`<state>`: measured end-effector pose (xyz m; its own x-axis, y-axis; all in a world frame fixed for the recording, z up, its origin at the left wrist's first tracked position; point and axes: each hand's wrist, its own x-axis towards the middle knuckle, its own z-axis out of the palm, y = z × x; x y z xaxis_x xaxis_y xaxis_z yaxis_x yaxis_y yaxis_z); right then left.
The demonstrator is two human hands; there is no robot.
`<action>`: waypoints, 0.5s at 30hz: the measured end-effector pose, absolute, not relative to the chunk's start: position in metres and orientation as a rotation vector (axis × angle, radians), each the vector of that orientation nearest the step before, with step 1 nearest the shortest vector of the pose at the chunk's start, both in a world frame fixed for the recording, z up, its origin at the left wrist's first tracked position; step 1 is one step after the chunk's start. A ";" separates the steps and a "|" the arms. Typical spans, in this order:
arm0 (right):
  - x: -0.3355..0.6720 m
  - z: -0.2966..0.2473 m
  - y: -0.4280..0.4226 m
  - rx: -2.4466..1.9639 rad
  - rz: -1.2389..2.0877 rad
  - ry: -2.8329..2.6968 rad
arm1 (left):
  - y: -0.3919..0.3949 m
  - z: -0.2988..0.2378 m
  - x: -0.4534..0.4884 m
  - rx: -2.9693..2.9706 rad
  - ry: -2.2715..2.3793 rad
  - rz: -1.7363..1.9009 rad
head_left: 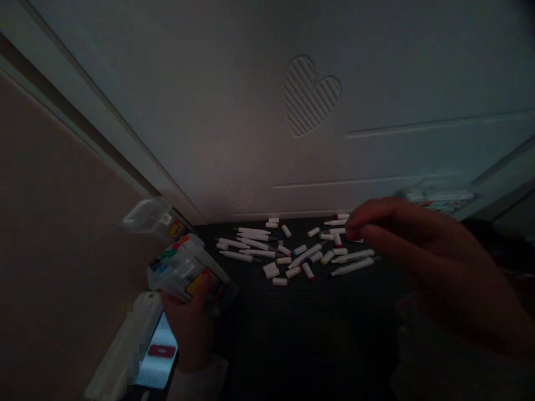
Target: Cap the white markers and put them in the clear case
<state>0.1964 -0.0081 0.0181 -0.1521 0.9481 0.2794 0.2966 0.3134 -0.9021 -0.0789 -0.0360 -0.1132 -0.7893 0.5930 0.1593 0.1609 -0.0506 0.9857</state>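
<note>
On the left, my left hand (pixel 192 328) is closed around a clear plastic marker case (pixel 184 266) with a yellow-and-dark label. Coloured marker ends show at the case's top, and its clear lid (pixel 152 216) stands beside it at the upper left. My right hand (pixel 422 262) is over the right side of the dark surface, thumb and fingertips drawn close together. Whether something small is between them is too dark to see. Near those fingertips lie white uncapped markers (pixel 353 257) and loose caps (pixel 327 257) with coloured ends. More uncapped markers (pixel 254 245) lie farther left.
A lit phone (pixel 159 356) lies at the lower left beside a long pale object (pixel 125 351). Behind the dark surface (pixel 284 334) rises a white panel (pixel 251 111) with heart reliefs. A clear bag or case (pixel 438 195) is at the right back.
</note>
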 end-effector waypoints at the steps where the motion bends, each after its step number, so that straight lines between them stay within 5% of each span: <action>1: 0.196 0.018 -0.008 -1.133 0.894 -1.658 | -0.034 -0.111 -0.078 0.773 1.934 1.927; 15: 0.197 0.018 -0.005 -1.142 0.887 -1.693 | -0.026 -0.115 -0.073 0.797 1.954 1.895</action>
